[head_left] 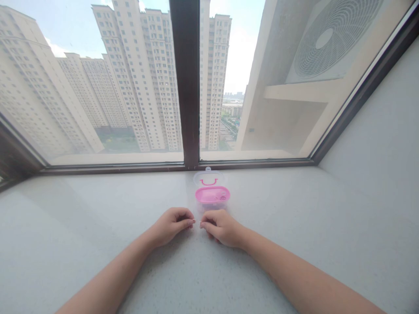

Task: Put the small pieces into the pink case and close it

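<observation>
My left hand (172, 225) and my right hand (221, 226) rest side by side on a pale speckled window sill (98, 226). Their curled fingertips almost meet, pinched together near the middle. I cannot tell whether something thin is held between them. Just beyond the hands stands a small pink box (212, 196) with its clear lid (209, 178) open and leaning back. A pink handle shows on the lid. Small items lie inside the box, too small to name.
A large window with a dark frame and a central post (187, 87) runs along the far edge of the sill. A grey wall (386, 144) rises on the right. Tall buildings and an outdoor fan unit (330, 39) lie outside.
</observation>
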The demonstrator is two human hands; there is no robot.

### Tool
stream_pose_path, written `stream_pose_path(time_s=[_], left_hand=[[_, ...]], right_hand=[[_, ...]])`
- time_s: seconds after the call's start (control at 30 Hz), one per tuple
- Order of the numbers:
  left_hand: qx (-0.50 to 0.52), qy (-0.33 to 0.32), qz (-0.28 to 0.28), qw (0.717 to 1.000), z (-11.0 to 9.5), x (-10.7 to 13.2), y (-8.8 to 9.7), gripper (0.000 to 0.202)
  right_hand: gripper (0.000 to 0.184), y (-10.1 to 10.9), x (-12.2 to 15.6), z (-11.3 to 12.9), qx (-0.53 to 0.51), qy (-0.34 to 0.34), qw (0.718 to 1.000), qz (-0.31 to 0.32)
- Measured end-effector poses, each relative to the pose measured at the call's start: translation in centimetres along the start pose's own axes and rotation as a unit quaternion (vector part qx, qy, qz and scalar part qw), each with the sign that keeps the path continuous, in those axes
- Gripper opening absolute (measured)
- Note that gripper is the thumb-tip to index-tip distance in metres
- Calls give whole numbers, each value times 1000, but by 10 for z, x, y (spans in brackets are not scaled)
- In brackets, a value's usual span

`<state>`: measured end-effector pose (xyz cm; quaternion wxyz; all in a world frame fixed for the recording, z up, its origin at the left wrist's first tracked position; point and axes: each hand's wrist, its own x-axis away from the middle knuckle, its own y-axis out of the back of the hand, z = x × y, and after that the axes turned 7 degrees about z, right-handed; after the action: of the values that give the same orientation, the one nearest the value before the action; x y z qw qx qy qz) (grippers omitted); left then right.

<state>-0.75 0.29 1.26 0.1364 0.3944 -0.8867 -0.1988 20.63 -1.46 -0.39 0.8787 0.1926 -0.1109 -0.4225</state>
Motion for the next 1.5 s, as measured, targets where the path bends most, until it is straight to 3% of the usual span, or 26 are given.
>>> stream_pose_path(time_s=[1.5], left_hand=[[-10,4,-2,1000,1,-1,0,24]], right_hand=[[13,0,-1,-2,13,-3,1000,1]])
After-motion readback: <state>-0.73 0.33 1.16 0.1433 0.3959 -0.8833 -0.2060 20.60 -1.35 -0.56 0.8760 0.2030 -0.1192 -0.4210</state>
